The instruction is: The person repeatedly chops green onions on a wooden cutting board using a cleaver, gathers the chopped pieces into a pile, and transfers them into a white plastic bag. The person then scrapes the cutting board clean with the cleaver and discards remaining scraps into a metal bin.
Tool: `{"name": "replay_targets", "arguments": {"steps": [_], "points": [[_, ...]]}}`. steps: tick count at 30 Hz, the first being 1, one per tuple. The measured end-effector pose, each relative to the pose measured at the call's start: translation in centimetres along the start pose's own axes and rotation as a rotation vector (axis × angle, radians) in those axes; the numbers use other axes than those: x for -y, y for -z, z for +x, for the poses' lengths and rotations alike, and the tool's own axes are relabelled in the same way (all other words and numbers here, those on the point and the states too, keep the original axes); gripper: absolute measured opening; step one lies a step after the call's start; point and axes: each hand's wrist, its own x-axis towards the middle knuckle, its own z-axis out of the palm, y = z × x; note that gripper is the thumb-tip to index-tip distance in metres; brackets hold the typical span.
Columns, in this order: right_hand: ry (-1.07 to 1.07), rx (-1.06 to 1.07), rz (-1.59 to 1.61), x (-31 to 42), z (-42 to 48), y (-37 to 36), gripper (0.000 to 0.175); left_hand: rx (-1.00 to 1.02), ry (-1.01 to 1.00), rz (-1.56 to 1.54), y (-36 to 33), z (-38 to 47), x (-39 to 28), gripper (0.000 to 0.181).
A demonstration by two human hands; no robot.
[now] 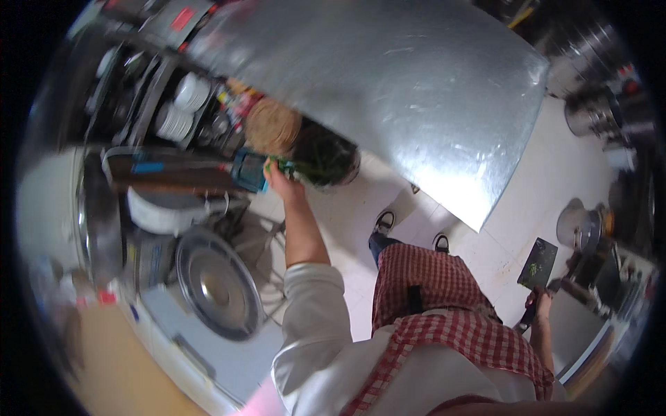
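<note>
My left hand (283, 184) is stretched out to the left, blurred, its fingers closed around some green leaves (285, 166). Just beside it are a teal plastic container (251, 169) and a dark bin holding greens (328, 158). Low on the right, my right hand (542, 301) grips a dark handle. A broad dark rectangular blade, which looks like a cleaver (538, 262), extends from that hand with chopped green bits lying on it. My fingers there are partly hidden.
A large steel table (416, 93) spans the top. Stacked white bowls (174, 122) and a round tan item (273, 127) stand at the left. Below them are a round metal lid (218, 286) and a wire-legged stand. Steel pots (590, 112) line the right side.
</note>
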Motion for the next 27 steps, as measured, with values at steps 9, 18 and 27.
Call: {"name": "replay_targets", "arguments": {"steps": [9, 18, 27], "points": [[-0.234, -0.271, 0.358, 0.5, -7.1, -5.3, 0.015, 0.163, -0.076, 2.057, -0.6, 3.1, 7.6, 0.043], [-0.416, -0.528, 0.663, -4.4, -4.8, -1.5, 0.052, 1.929, -0.034, 1.799, -9.5, -22.5, 23.4, 0.042], [-0.269, -0.805, 1.061, -6.8, -7.4, -4.6, 0.016, 3.14, -0.146, 1.189, -14.4, -52.2, 34.4, 0.041]]}}
